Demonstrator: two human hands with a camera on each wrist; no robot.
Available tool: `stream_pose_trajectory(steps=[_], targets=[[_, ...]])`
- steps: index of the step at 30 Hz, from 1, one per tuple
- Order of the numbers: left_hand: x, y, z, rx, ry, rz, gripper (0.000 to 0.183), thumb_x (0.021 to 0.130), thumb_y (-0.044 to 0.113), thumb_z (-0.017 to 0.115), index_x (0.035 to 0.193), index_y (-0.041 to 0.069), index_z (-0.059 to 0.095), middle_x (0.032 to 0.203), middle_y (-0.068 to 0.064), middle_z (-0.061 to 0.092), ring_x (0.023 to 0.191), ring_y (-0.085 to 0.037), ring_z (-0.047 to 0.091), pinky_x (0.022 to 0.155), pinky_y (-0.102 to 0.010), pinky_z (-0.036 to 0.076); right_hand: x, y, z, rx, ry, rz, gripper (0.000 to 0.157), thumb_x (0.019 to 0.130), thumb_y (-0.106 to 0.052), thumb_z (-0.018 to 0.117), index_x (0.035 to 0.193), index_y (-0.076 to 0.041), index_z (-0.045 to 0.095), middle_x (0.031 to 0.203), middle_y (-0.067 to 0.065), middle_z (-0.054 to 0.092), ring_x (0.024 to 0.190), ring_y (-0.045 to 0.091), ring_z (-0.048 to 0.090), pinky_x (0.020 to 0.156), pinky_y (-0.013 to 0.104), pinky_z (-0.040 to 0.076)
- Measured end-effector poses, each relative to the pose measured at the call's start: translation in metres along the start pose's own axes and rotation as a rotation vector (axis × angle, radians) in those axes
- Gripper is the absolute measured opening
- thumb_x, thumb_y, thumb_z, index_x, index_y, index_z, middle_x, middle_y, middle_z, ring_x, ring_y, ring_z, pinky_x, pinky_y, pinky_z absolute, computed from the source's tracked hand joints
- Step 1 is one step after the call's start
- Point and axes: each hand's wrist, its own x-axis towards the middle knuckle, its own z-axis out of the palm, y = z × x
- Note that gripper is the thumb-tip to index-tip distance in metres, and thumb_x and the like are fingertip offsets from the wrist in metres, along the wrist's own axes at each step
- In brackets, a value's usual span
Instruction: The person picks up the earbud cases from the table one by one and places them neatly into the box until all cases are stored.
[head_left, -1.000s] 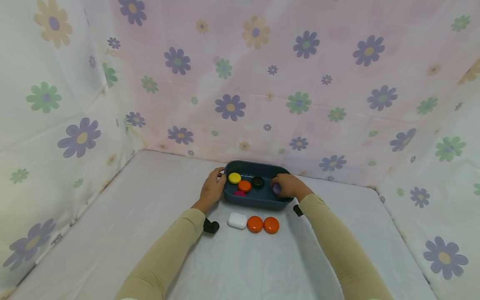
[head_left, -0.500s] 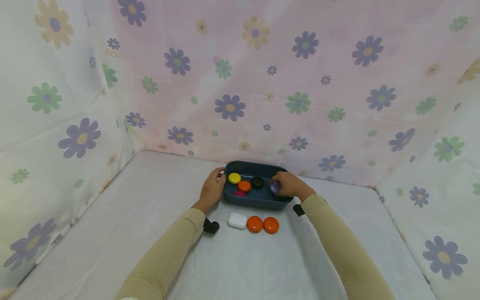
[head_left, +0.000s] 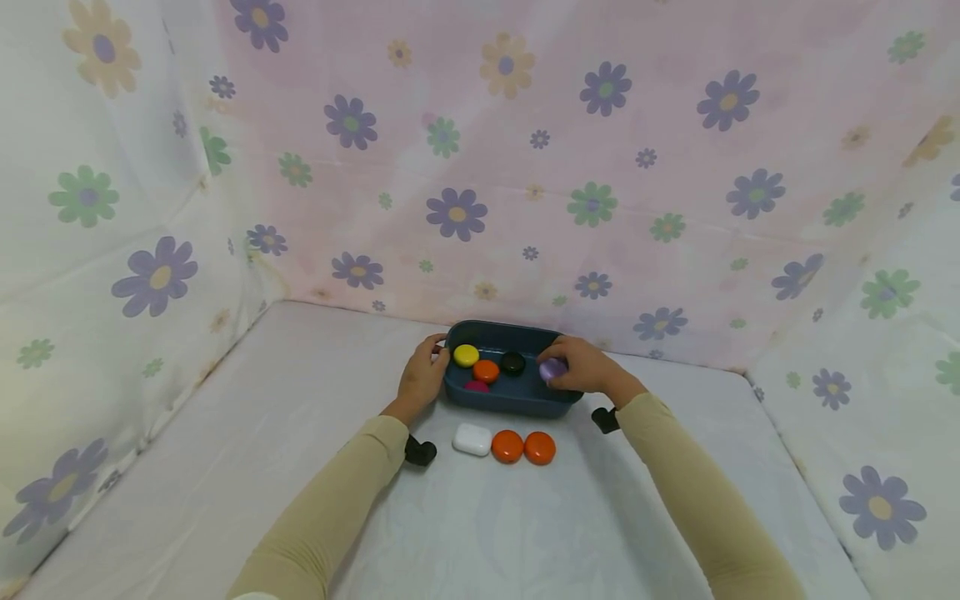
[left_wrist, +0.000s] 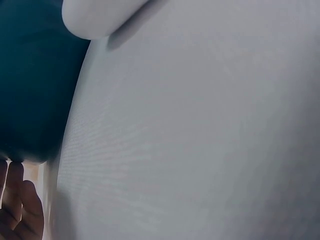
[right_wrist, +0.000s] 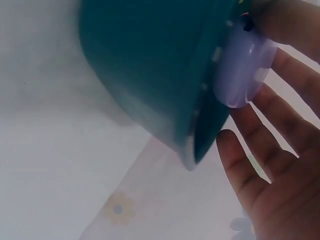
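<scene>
My right hand [head_left: 588,365] pinches a glossy purple disc [head_left: 552,370] between thumb and fingers at the right end of a dark blue-green oblong tub [head_left: 517,405]. In the right wrist view, the disc [right_wrist: 242,67] is by the tub's rim, with the thumb on one side and fingertips on the other. At the tub's left end, the fingers of my left hand [head_left: 422,377] touch its outside. Inside the tub lie a yellow disc [head_left: 466,356], an orange disc [head_left: 486,372], a black disc [head_left: 512,363] and a partly hidden magenta disc [head_left: 477,387].
On the white cloth [head_left: 480,525] before the tub, a white rounded oblong piece [head_left: 472,440] and two orange discs [head_left: 523,447] lie in a row. A flowered curtain [head_left: 517,167] rises close behind the tub, and others stand at both sides.
My right hand has lifted the purple disc from low in the tub up to about rim height. The left hand keeps its place at the tub's left end.
</scene>
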Motion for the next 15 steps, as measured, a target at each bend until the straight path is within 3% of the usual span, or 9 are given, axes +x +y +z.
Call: stream_pose_trajectory(steps=[15], targets=[[0.001,0.001,-0.001,-0.012,-0.008,-0.013,0.043,0.099,0.032,0.040,0.138,0.016,0.048,0.125,-0.011,0.059,0.107,-0.029,0.055,0.096,-0.046,0.043,-0.043,-0.016,-0.006,-0.026,0.033,-0.063,0.035,0.081,-0.024,0.074,0.115,-0.019,0.068,0.113,0.003,0.061,0.100,0.021,0.055,0.083,0.038,0.053]])
